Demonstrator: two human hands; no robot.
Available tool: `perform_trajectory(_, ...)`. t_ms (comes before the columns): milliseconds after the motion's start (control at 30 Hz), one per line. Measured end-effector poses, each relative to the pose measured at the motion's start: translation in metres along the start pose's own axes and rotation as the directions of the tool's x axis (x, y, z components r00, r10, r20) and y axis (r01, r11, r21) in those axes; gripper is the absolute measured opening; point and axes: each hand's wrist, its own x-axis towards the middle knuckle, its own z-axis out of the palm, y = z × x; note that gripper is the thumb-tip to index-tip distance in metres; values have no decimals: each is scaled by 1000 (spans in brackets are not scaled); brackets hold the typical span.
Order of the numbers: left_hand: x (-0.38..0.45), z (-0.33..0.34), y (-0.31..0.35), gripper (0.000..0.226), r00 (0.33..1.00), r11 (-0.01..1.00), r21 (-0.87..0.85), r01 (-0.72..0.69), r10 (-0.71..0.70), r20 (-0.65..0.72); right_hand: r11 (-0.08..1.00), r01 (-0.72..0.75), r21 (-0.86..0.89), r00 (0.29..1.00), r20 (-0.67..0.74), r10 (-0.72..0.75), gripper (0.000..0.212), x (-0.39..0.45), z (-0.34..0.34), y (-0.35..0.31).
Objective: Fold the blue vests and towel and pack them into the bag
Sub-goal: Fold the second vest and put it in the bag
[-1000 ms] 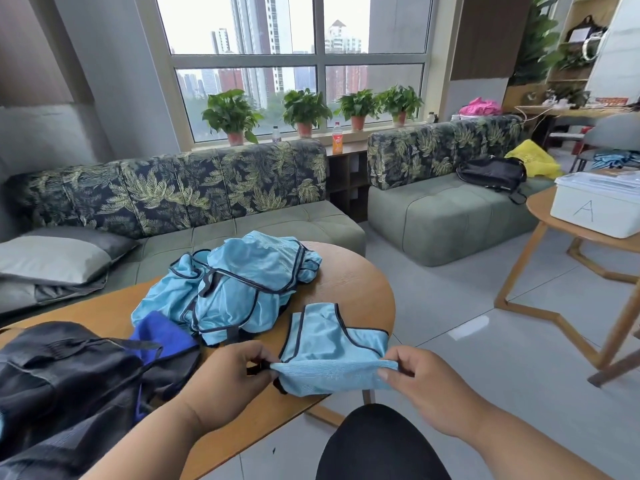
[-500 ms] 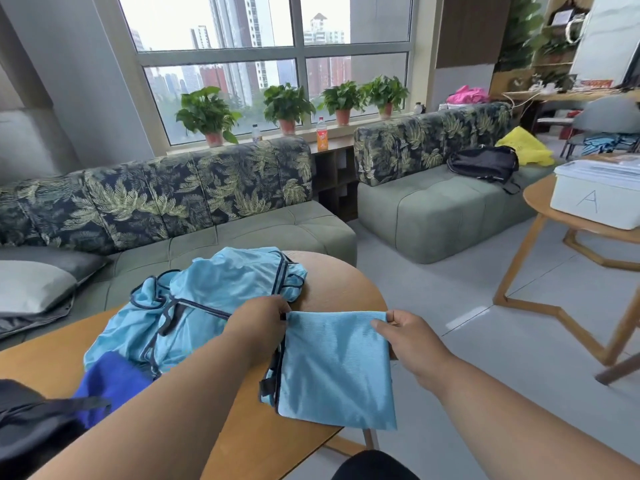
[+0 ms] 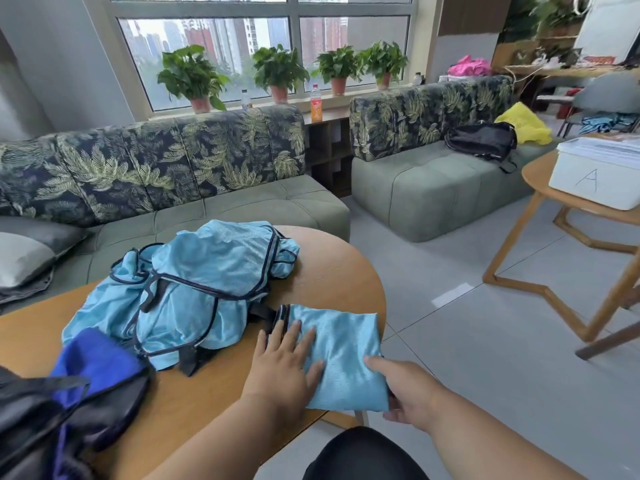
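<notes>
One vest folded flat, the heap unfolded.

Left hand (image 3: 282, 365) lies spread, fingers straight, pressing the folded vest (image 3: 341, 355) on the table (image 3: 332, 271) by its near right edge; right hand (image 3: 405, 393) pinches the vest's near right corner, thumb on top. Behind lies the pile of unfolded vests (image 3: 194, 289). The bag (image 3: 52, 420) sits at left, dark blue cloth (image 3: 97, 362), probably the towel, at its mouth. Judging by this, most folding and packing remain.
</notes>
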Motion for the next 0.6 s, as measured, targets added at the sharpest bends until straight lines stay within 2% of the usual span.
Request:
perform_trajectory(167, -12, -3, -9, 74, 1000, 997, -81, 2, -2, -9, 979, 195, 68, 981, -2, -195, 21, -13, 15, -17)
perform_trajectory(300, -30, -26, -14, 65, 982, 953, -302, -7, -51, -184, 915, 402, -30, 916, 9, -402, 24, -35, 20, -57)
perform_trajectory(400, -51, -47, -20, 58, 951, 867, -496, -48, -112, -287, 814, 536, -223, 840, 41, -542, 19, -56, 19, -102)
perform_trajectory(467, -65, -58, -29, 56, 939, 807, -589, -36, -175, -297, 689, 593, -418, 781, 90, -618, 3, -75, 21, -135)
perform_trajectory(533, -79, -69, -41, 57, 924, 770, -638, -27, -223, -309, 490, 614, -619, 714, 173, -678, 16, -98, 31, -168)
perform_trajectory(600, -97, -79, -53, 58, 899, 740, -672, -14, -284, -332, 237, 624, -744, 635, 307, -709, 26, -122, 48, -190)
